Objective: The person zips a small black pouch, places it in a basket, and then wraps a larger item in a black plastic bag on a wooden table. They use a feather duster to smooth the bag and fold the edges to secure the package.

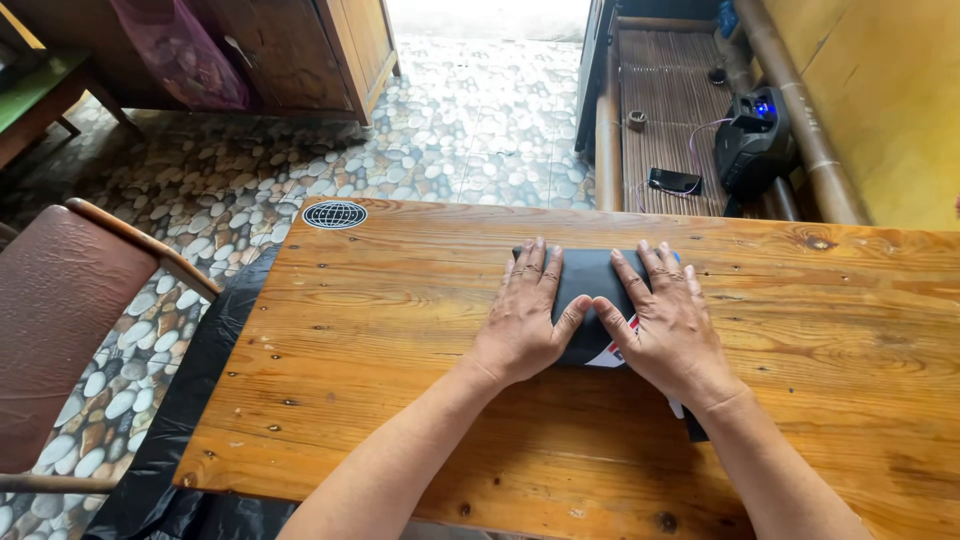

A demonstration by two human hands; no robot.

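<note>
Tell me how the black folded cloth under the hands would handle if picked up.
The black cloth lies flat and thin under the left hand and right hand, so it is probably floppy and light. Being flat, it should not roll, though it might slide on the smooth wooden table.

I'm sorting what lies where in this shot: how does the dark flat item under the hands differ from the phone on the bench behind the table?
The dark flat item lies on the wooden table, pressed flat under the left hand and right hand; the phone lies untouched on the slatted bench. The item looks far larger and shows a white and red patch; the phone has a cable beside it. Both are dark and lie flat.
</note>
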